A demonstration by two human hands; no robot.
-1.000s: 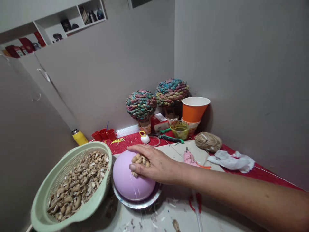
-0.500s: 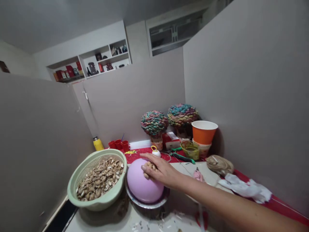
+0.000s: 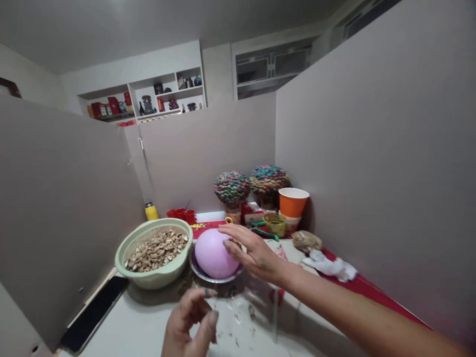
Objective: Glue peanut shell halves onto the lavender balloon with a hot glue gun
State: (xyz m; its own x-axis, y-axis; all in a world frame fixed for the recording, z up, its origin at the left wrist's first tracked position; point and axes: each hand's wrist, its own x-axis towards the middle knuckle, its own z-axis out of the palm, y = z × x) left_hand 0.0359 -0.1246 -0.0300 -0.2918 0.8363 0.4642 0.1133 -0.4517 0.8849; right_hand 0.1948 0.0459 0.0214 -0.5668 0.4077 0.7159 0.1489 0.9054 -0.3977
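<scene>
A pink-purple ball that looks like a balloon [image 3: 213, 255] sits in a shallow metal bowl [image 3: 208, 279]. My right hand [image 3: 255, 253] lies over its right side, fingers and thumb curved around a few brown peanut shells [image 3: 234, 241] against the surface. Most of those shells are hidden under the hand, so whether they stick to the balloon I cannot tell. Lower down, in front of the bowl, my left hand [image 3: 191, 325] is raised above the table, its thumb and forefinger bent but apart with nothing visible between them. To the left, a pale green colander [image 3: 154, 280] holds many peanut shells [image 3: 158, 250].
Two colourful shell-covered balls on stands [image 3: 231, 188] are at the back. Near them are red cups [image 3: 180, 214], an orange tub [image 3: 293, 202], green-handled pliers [image 3: 266, 233] and a yellow bottle [image 3: 150, 211]. A phone [image 3: 94, 315] lies front left; twine [image 3: 307, 241] and white cloth [image 3: 329, 264] lie right.
My left hand has come into view from below. My right hand stays on the balloon, its shells now less visible. The view has shifted, showing more of the table and the phone.
</scene>
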